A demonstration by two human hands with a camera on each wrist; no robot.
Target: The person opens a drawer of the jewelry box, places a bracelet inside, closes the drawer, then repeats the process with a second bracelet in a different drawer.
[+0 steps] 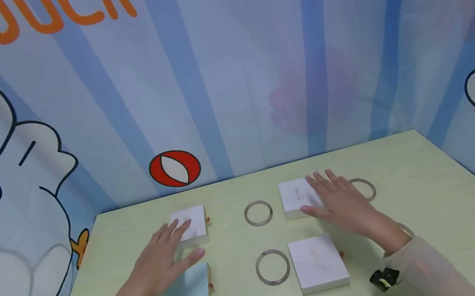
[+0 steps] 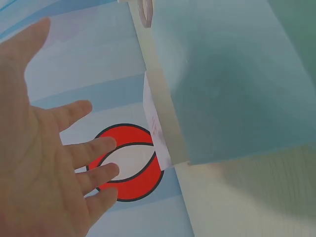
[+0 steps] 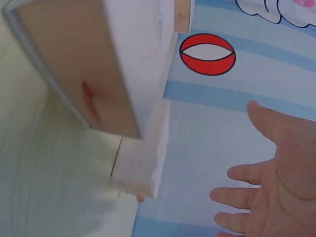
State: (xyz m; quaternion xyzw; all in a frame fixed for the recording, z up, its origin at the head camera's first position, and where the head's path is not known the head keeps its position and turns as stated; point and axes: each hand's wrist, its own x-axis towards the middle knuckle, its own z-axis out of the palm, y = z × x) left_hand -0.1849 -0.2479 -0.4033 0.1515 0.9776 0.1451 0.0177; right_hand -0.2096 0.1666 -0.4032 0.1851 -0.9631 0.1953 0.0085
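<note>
Fingers spread, my left hand (image 1: pixel 155 266) hovers between a small white box (image 1: pixel 196 232) and a light blue box (image 1: pixel 188 295) on the left side. Its fingertips overlap the white box in the head view, and its palm is bare in the left wrist view. My right hand (image 1: pixel 347 205) is likewise spread and holds nothing, its thumb and fingers over a second white box (image 1: pixel 291 201) at the back right. A third white box (image 1: pixel 319 262) lies in front of that one. In the right wrist view, a box (image 3: pixel 140 49) shows a small orange tab on its side.
Two grey rings (image 1: pixel 246 215) lie between the box columns, one behind the other. Another ring (image 1: pixel 372 187) is beyond my right hand, and one (image 1: pixel 407 229) is partly hidden by the right wrist. A printed curtain (image 1: pixel 242 63) rises behind the pale table (image 1: pixel 444 197).
</note>
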